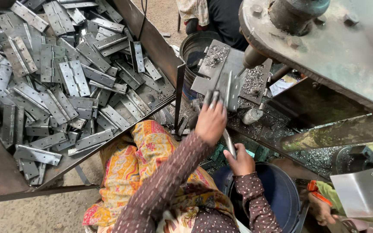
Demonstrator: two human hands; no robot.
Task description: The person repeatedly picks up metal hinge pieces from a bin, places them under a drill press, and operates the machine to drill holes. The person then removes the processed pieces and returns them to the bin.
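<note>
My left hand reaches forward and presses a steel hinge against the flat work plate of a drill machine, fingers on the hinge's near end. My right hand is closed around a second narrow metal hinge piece held upright just below the plate. The drill spindle hangs above the plate, with metal shavings scattered around it.
A large metal tray on the left holds several loose steel hinges. A dark bucket stands behind the plate, a blue tub sits under my right arm. Another person's hand shows at lower right; someone else sits at top.
</note>
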